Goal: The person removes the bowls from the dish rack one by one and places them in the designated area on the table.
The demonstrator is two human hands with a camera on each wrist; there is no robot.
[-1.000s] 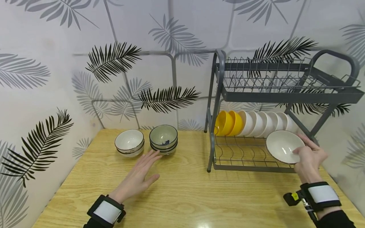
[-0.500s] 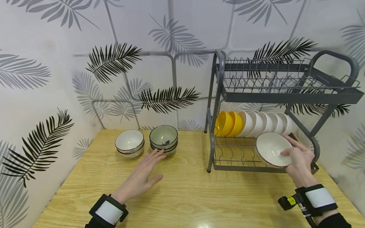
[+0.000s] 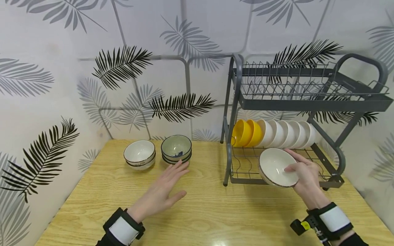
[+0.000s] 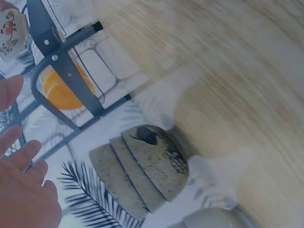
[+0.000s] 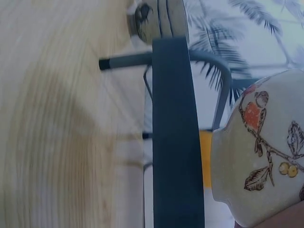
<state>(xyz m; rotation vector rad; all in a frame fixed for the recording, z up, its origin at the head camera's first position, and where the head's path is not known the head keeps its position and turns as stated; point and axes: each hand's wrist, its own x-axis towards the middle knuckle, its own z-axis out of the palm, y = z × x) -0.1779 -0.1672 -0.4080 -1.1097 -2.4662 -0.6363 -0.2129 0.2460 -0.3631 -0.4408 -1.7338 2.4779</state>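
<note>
My right hand [image 3: 305, 174] pinches the rim of a white bowl [image 3: 274, 166], thumb inside, tilted in front of the dish rack's lower tier. A bird and a branch with leaves decorate the outside of this bowl [image 5: 266, 147], as the right wrist view shows. My left hand [image 3: 160, 191] hovers with spread, straight fingers just in front of a stack of greenish bowls [image 3: 176, 147] that have a blue motif; it holds nothing. To their left stands a stack of white bowls [image 3: 140, 154] with dark rims.
A two-tier grey dish rack [image 3: 317, 105] stands on the right of the wooden table [image 3: 209, 208]. On its lower tier, yellow bowls [image 3: 241, 133] and several white bowls [image 3: 286, 134] stand on edge in a row. A patterned wall [image 3: 138, 85] closes off the back.
My right hand has moved left and nearer with the white bowl, from the rack's right end toward its middle. My left hand has drifted slightly right. The stacks have not moved.
</note>
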